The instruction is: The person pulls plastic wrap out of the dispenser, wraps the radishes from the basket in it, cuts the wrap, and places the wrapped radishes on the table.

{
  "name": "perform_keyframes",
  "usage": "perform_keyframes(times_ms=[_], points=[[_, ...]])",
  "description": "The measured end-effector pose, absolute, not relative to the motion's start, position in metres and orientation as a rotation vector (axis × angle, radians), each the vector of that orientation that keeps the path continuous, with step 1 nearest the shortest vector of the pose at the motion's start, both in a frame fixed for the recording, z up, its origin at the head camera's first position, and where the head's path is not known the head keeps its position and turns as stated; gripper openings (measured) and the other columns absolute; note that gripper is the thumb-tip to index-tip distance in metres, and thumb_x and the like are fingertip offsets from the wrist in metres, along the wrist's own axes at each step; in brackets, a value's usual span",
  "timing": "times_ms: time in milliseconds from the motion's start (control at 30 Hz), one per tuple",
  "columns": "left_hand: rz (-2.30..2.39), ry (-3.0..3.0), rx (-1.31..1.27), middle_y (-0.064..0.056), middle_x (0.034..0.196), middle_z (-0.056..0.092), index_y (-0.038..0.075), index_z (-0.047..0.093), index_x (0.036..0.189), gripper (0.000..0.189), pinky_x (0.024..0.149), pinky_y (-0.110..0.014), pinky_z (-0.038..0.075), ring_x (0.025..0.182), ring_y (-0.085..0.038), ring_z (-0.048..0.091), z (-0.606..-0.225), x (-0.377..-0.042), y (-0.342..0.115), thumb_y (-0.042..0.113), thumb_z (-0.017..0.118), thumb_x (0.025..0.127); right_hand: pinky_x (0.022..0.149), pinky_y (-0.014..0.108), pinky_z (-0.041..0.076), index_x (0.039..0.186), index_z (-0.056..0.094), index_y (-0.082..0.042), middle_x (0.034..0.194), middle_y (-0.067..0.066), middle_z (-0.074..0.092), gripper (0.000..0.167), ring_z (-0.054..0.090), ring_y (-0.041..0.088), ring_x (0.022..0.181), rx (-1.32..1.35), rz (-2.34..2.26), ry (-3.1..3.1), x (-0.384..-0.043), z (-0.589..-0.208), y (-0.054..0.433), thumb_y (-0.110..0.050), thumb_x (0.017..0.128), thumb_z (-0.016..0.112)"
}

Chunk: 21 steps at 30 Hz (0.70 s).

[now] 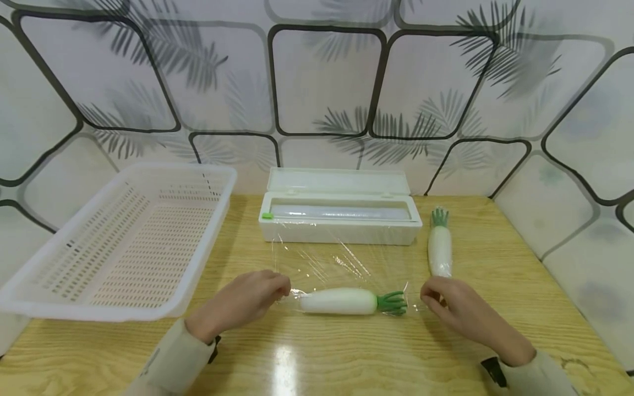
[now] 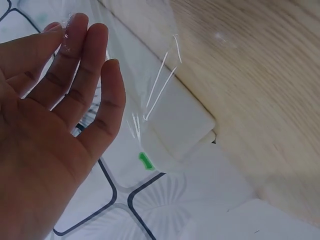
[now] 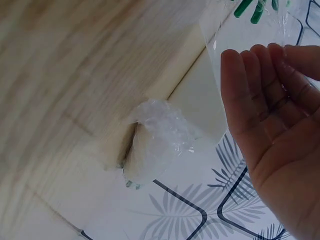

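A white radish (image 1: 339,302) with green stem ends lies crosswise in front, with clear plastic wrap (image 1: 342,261) over it. The sheet stretches back to a white wrap dispenser (image 1: 342,233), whose lid stands up and whose roll shows inside. At the radish's white tip, my left hand (image 1: 242,301) pinches one corner of the film; the left wrist view has film at the thumb and index fingertips (image 2: 75,30). Beyond the green end, my right hand (image 1: 463,311) pinches the other corner between thumb and fingers (image 3: 235,70).
Another radish (image 1: 440,247), wrapped in crinkled film, lies at the right beyond my right hand. A white slotted basket (image 1: 185,300) occupies the left side. A green slider (image 1: 267,215) sits at the dispenser's left end. Patterned cloth (image 1: 327,82) rises behind the wooden table (image 1: 297,366).
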<state>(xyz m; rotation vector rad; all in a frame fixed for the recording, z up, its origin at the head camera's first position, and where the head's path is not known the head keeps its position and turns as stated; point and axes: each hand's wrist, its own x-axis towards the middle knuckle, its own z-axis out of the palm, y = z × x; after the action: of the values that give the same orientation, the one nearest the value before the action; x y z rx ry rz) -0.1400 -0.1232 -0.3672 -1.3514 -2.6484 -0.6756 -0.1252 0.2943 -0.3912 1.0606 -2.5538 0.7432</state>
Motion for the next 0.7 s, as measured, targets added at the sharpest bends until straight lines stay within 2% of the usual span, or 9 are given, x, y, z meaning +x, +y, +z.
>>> perform_keyframes(times_ms=[267, 433, 700], points=[[-0.721, -2.750, -1.280, -0.006, 0.089, 0.071, 0.004, 0.066, 0.096, 0.013, 0.068, -0.026, 0.056, 0.076, -0.013, 0.065, -0.372, -0.153, -0.121, -0.008, 0.064, 0.092, 0.053, 0.024, 0.045, 0.081, 0.066, -0.010, 0.072, -0.012, 0.059, 0.019, 0.046, -0.002, 0.062, 0.843, 0.712, -2.829, -0.135, -0.382, 0.283, 0.007, 0.088, 0.071], [-0.730, -2.890, -1.193, -0.004, 0.091, 0.070, 0.006, 0.069, 0.098, 0.017, 0.069, -0.029, 0.055, 0.076, -0.011, 0.060, -0.374, -0.159, -0.118, -0.007, 0.059, 0.093, 0.053, 0.024, 0.043, 0.082, 0.068, -0.009, 0.071, -0.010, 0.058, 0.017, 0.043, 0.000, 0.059, 0.800, 0.703, -2.955, -0.142, -0.383, 0.277, 0.005, 0.091, 0.067], [-0.684, -2.983, -1.167, 0.005, 0.082, 0.064, 0.010, 0.067, 0.089, 0.019, 0.065, -0.027, 0.051, 0.072, -0.009, 0.055, -0.380, -0.165, -0.110, -0.008, 0.063, 0.087, 0.053, 0.023, 0.044, 0.080, 0.068, -0.010, 0.070, -0.009, 0.059, 0.016, 0.046, 0.000, 0.060, 0.803, 0.612, -3.043, -0.145, -0.387, 0.271, 0.002, 0.090, 0.068]])
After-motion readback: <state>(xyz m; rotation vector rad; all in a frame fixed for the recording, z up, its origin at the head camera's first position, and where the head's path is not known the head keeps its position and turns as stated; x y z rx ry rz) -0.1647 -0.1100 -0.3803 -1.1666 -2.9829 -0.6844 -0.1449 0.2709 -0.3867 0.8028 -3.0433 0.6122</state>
